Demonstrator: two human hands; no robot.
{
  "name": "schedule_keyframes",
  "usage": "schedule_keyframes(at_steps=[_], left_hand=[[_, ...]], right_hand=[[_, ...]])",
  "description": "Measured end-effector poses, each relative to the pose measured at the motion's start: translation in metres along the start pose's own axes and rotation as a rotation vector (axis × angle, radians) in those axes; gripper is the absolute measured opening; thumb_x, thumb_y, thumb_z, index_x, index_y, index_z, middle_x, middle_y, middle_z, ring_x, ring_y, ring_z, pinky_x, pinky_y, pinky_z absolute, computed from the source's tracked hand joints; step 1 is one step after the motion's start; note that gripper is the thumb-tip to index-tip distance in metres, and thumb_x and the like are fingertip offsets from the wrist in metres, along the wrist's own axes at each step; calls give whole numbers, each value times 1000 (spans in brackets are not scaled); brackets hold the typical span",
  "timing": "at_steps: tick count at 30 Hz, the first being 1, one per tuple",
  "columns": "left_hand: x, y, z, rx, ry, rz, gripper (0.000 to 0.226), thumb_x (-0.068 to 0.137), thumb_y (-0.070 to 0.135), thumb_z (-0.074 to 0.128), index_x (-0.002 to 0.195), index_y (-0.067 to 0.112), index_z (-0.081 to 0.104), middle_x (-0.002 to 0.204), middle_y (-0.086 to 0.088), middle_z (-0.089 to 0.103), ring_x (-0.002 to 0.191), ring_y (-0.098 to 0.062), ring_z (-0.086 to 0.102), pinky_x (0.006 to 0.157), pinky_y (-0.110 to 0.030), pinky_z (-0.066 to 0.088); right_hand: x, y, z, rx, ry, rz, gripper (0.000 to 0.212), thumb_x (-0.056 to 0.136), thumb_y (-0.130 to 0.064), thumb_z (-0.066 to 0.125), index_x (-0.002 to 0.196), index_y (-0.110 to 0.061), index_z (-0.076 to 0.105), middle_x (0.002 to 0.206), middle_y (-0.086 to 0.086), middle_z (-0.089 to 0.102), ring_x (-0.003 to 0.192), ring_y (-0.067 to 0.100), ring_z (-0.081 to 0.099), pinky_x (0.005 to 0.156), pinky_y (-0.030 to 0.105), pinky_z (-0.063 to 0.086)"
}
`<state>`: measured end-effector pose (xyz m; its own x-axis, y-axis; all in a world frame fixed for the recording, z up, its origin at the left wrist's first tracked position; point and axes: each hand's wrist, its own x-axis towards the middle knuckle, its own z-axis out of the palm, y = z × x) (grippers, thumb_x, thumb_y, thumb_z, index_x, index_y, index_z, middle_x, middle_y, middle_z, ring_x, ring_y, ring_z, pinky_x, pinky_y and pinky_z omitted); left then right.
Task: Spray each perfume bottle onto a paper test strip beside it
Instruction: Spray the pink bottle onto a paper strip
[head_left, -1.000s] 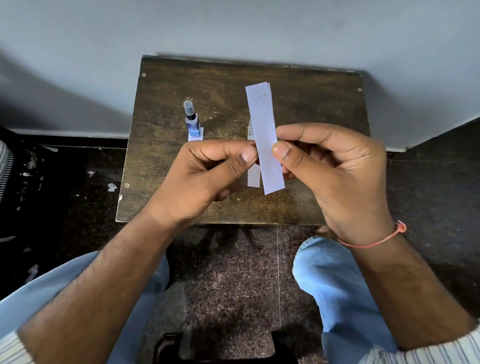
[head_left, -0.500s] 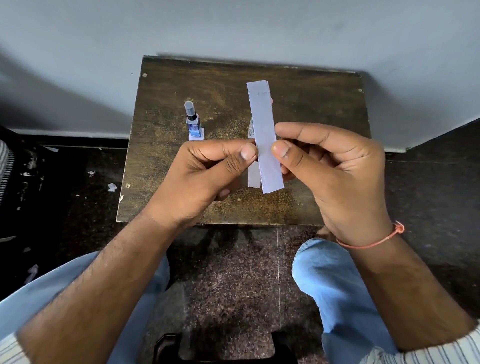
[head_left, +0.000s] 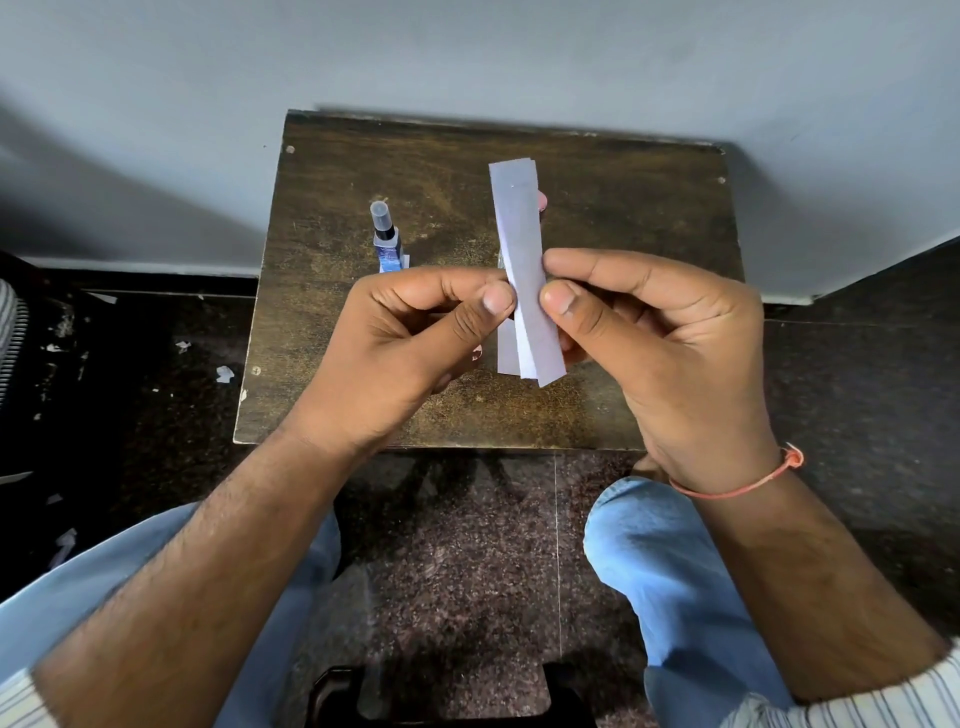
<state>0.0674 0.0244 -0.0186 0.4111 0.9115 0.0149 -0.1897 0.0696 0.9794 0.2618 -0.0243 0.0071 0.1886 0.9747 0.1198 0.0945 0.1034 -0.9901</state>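
Observation:
Over a small dark wooden table I hold a stack of white paper test strips upright. My left hand and my right hand both pinch the stack at its middle, thumbs on the near face. The lower ends of the strips fan slightly apart. A small perfume bottle with a clear cap and blue body stands on the table to the left, on a white strip whose end shows at its base. Behind the held strips something small with a pink top is mostly hidden.
The table stands against a grey wall. Dark stone floor surrounds it, with paper scraps lying at the left. My knees in blue jeans sit below the table's near edge. A black object lies on the floor between my feet.
The strips have shifted slightly, and their lower ends have spread a little apart between my thumbs. The bottle on the table has not moved.

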Motion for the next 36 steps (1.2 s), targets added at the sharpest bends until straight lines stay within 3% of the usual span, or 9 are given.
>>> schedule_keyframes(at_steps=[3, 7, 12, 18, 20, 24, 27, 32, 36], left_hand=[[0, -3, 0, 45, 41, 54, 19, 99, 10, 69, 117, 6, 71, 65, 22, 67, 50, 6, 50, 53, -9, 40], [0, -5, 0, 51, 76, 35, 10, 95, -2, 71, 101, 7, 73, 74, 12, 73, 54, 3, 53, 55, -12, 43], [2, -6, -3, 76, 98, 55, 8, 95, 2, 75, 92, -3, 70, 99, -35, 73, 74, -60, 65, 67, -63, 55], [4, -11, -9, 199, 113, 84, 6, 93, 13, 82, 93, 17, 78, 94, -21, 76, 63, -60, 59, 55, -72, 48], [5, -12, -12, 292, 125, 103, 5, 95, 15, 83, 98, 12, 80, 93, -11, 80, 56, -54, 56, 46, -61, 46], [3, -9, -12, 464, 121, 120, 6, 94, 12, 83, 100, 12, 81, 76, 26, 72, 46, -2, 42, 47, -20, 34], [1, -8, -10, 537, 146, 127, 8, 92, 16, 84, 97, 20, 79, 72, 32, 68, 46, -5, 39, 49, -16, 31], [2, -6, -13, 527, 186, 181, 24, 95, 17, 81, 119, 19, 76, 110, 14, 75, 47, -8, 42, 49, -18, 35], [1, -4, -14, 552, 172, 280, 16, 101, 23, 75, 117, 20, 77, 96, 21, 73, 50, -5, 40, 53, -16, 34]], right_hand=[[-1, 2, 0, -87, -6, -28, 21, 95, -5, 82, 116, -5, 82, 104, 4, 86, 79, 40, 72, 69, 32, 58], [-3, -2, 3, -109, -50, -43, 22, 95, -2, 81, 118, -2, 81, 105, 8, 83, 77, 11, 67, 73, 17, 53], [-5, 2, 2, -188, -77, -108, 22, 96, -11, 83, 118, -8, 79, 103, 14, 76, 76, 31, 65, 62, 45, 61], [-5, 3, 2, -184, -74, -92, 32, 92, -14, 88, 121, -8, 77, 100, 13, 77, 77, 34, 71, 60, 57, 59], [-5, 2, 4, -132, -75, -58, 33, 90, -11, 88, 121, -10, 77, 96, 6, 79, 75, 29, 72, 62, 54, 61], [-5, -2, 8, -67, -93, 4, 37, 90, -6, 86, 124, -11, 74, 92, -2, 82, 67, 2, 67, 62, 23, 58], [-4, -3, 9, -23, -99, 55, 39, 90, -4, 86, 126, -13, 74, 90, 1, 84, 60, 2, 66, 58, 16, 53], [-4, -2, 8, 33, -131, 138, 44, 88, -1, 86, 126, -18, 74, 84, 0, 82, 63, 2, 65, 61, 26, 59], [-4, -3, 9, 47, -159, 224, 42, 86, 1, 87, 124, -15, 75, 87, 10, 83, 66, 7, 65, 64, 27, 59]])
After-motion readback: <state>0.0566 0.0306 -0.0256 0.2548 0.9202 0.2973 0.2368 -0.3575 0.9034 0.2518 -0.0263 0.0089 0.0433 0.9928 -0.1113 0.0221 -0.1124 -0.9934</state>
